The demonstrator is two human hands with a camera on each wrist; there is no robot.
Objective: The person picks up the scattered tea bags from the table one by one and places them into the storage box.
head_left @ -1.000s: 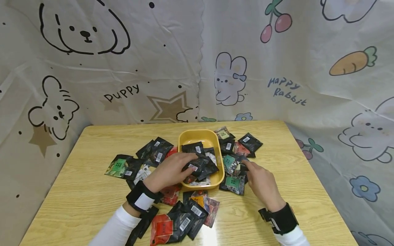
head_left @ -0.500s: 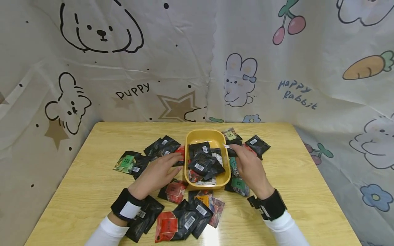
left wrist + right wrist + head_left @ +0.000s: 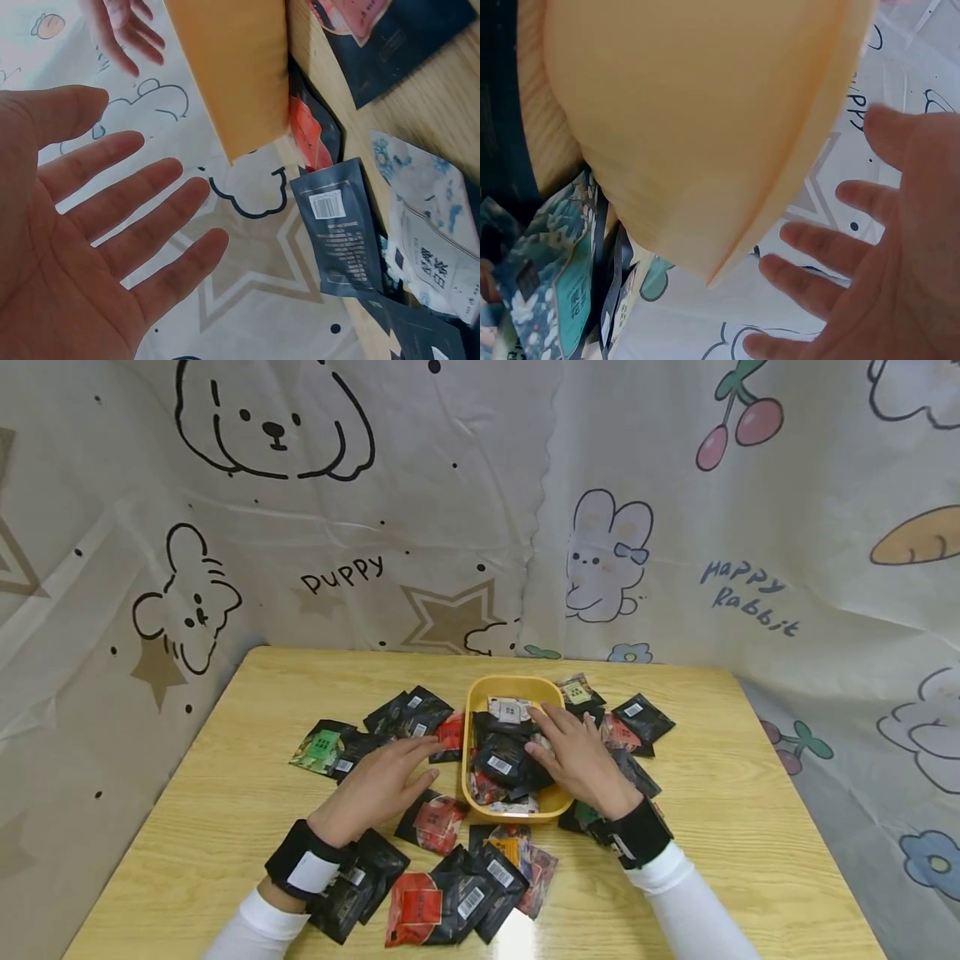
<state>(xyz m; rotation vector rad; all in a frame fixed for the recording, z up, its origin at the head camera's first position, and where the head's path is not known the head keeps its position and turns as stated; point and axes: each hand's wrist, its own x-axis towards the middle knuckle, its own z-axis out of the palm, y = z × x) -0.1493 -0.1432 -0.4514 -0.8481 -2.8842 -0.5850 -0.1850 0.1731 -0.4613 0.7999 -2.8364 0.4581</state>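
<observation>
A yellow plastic basket (image 3: 517, 817) on the table holds several flat sachets. Most are black with barcodes, like the black sachet (image 3: 501, 758); a white-labelled sachet (image 3: 508, 710) lies at the far end. My right hand (image 3: 583, 758) is over the basket's right rim with its fingers spread and holding nothing. Left of the basket, my left hand (image 3: 372, 787) hovers with fingers extended, apart from the sachets. Its bare palm (image 3: 82, 262) shows in the left wrist view, beside a white sachet (image 3: 431, 225) and a dark sachet (image 3: 339, 225).
More sachets surround the basket: a green-labelled sachet (image 3: 322, 745) at left, a red-labelled sachet (image 3: 433, 821) near the basket's front corner, a large red and black sachet (image 3: 420, 906) in front, and a black sachet (image 3: 643, 717) at right. A printed cloth (image 3: 450, 510) hangs behind the table.
My left hand left the basket and moved left. My right hand picked up a sachet right of the basket, carried it over and let it go; a white-labelled sachet now lies inside.
</observation>
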